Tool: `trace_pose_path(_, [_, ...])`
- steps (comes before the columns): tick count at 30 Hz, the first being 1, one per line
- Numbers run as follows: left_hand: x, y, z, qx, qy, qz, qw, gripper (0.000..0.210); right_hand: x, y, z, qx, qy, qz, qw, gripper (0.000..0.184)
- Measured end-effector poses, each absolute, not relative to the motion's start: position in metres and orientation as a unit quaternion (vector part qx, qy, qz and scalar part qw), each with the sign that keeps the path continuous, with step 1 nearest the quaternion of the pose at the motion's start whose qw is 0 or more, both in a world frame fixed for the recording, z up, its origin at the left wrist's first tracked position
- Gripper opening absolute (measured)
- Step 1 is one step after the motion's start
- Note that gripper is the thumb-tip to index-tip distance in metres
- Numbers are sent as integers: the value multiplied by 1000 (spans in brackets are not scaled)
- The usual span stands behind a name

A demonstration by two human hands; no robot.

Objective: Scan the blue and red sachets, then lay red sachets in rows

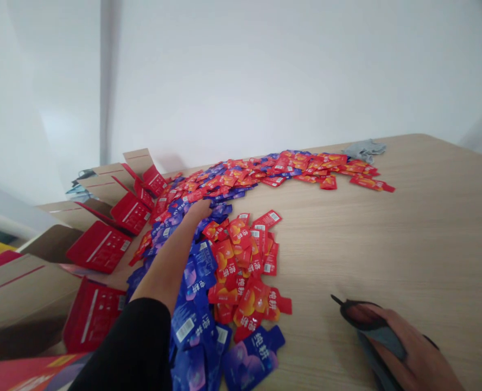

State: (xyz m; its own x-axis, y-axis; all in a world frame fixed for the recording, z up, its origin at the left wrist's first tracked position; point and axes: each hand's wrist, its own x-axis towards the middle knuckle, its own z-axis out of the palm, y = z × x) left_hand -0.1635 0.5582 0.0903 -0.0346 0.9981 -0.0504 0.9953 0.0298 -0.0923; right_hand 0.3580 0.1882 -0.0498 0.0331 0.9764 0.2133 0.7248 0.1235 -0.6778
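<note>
Mind the open brown cardboard boxes with bright red printed flaps (98, 247), off to the left of the left fingers; best to swing the forearm wide of those edges. Find the flat, shiny blue pouches with white lettering (163, 233) around those same fingertips and back along the forearm. Can't tell how wide or narrow the left hand (202, 209) is set, with tips hidden among pouches, or whether holding one; probably best to pinch a loose edge and lift, not rake, to avoid dragging other colours along. Watch for flat red-and-orange pouches (224, 260) just right of those fingers and nearer the body, overlapping the blue. Also note the long mixed red-and-blue heap (265, 168) beyond the fingertips, ending by a crumpled grey cloth (363, 148). Far right, over bare pale wood-grain tabletop (367, 233), see the right hand (412, 347) curled at a blurred black-and-grey object (381, 342); can't tell if gripped or worn. Maybe park that well clear of the pouches.
</note>
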Motion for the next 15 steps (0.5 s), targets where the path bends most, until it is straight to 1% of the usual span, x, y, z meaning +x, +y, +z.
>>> trace_pose_path(3, [-163,551,87,-684,-725,69,44,37,357,188,-52,-635,-671,184,335,43])
trace_pose_path(8, [-162,544,90,-674,-731,61,87,39,357,189,-59,-635,-676,169,334,43])
trace_pose_path(11, [-163,544,95,-663,-741,53,97,41,356,190,-62,-631,-681,162,336,43])
trace_pose_path(15, [-162,542,99,-653,-750,37,98,37,353,191,-63,-629,-679,169,339,44])
